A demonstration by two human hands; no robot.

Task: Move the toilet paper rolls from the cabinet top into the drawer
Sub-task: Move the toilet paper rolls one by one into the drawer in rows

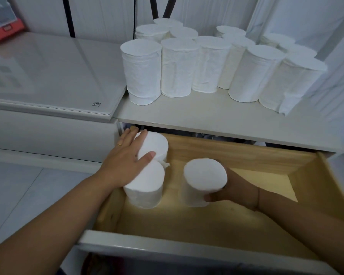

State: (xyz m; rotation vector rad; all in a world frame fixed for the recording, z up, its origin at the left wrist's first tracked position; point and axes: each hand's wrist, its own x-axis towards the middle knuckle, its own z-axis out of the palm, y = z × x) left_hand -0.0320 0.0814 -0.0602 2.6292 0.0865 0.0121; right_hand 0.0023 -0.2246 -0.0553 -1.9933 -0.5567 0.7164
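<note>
Several white toilet paper rolls [179,66] stand upright in rows on the white cabinet top [216,114]. Below it the wooden drawer [236,153] is pulled out. Two rolls stand at its left side, a far roll [157,144] and a near roll [145,187]. My left hand [127,157] lies flat with straight fingers on the tops of both. My right hand [232,187] grips a third roll [204,175] from the right side, upright, in the middle of the drawer.
A white glossy appliance lid [52,76] adjoins the cabinet on the left, with an orange-red box [4,26] at its far corner. The drawer's white front panel [167,249] is closest to me. Grey floor tiles [18,195] lie to the left.
</note>
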